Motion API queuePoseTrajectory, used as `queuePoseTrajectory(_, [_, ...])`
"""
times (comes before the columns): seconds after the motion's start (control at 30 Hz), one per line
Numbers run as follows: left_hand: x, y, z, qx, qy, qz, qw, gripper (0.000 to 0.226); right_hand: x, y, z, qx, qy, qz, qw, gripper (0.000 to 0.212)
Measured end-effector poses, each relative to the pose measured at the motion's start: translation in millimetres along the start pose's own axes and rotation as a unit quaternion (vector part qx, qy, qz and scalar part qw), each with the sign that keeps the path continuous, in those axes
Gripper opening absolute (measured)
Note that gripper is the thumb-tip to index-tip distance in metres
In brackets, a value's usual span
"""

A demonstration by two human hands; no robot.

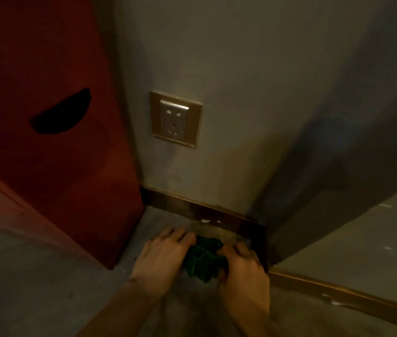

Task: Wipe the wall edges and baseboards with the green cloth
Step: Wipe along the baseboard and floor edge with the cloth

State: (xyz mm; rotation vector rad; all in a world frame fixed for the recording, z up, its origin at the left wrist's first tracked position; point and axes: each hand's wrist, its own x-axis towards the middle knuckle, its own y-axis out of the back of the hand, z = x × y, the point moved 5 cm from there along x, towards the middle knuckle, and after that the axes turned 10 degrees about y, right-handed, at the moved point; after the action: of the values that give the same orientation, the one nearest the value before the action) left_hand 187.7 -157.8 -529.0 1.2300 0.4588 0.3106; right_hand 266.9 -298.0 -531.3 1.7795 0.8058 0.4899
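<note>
A crumpled green cloth [203,261] lies bunched on the grey floor, just in front of the dark baseboard [192,209] at the foot of the wall. My left hand [162,259] grips the cloth's left side, fingers pointing toward the baseboard. My right hand [241,266] holds its right side, close to the wall's outer corner edge [265,249]. A second stretch of baseboard [338,295] runs off to the lower right along the other wall face.
A red cabinet [46,117] with a dark cut-out handle stands at the left, tight against the wall. A metal-framed socket [175,119] sits on the wall above the baseboard. White specks mark both baseboards. Grey floor lies below.
</note>
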Motion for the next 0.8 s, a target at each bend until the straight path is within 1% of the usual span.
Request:
queuePoseTrajectory(0.07, [6.6,-13.1,-4.7,-0.009,0.004,0.006,1.000,0.041,5.2,-13.8,7.4,0.002,-0.002,0.017,1.000,0.038])
queuePoseTrajectory(0.17, [17.6,-26.6,-8.6,-0.023,0.000,0.020,1.000,0.040,13.2,-28.3,15.3,-0.007,-0.003,0.034,0.999,0.037])
queuePoseTrajectory(0.27, [28.4,-36.6,-8.8,-0.034,-0.015,0.042,0.998,0.040,20.4,-38.0,24.4,-0.021,-0.005,0.047,0.999,0.040])
queuePoseTrajectory(0.4, [37.7,-49.5,-6.9,-0.053,-0.029,0.043,0.997,0.041,25.1,-49.4,35.1,-0.033,-0.009,0.056,0.998,0.042])
queuePoseTrajectory(0.5, [40.9,-56.5,-5.9,-0.068,-0.026,0.054,0.996,0.040,26.4,-56.8,37.8,-0.020,-0.016,0.061,0.998,0.045])
queuePoseTrajectory(0.6, [44.6,-65.5,-2.3,-0.093,-0.024,0.045,0.994,0.043,28.4,-62.9,33.6,0.004,-0.002,0.066,0.998,0.047])
queuePoseTrajectory(0.7, [47.9,-71.6,1.0,-0.128,-0.011,0.046,0.991,0.043,31.3,-68.4,28.9,0.024,0.025,0.057,0.998,0.056])
queuePoseTrajectory(0.8, [48.2,-77.9,2.4,-0.155,-0.004,0.058,0.986,0.040,30.9,-75.2,24.1,0.073,0.055,0.017,0.996,0.077])
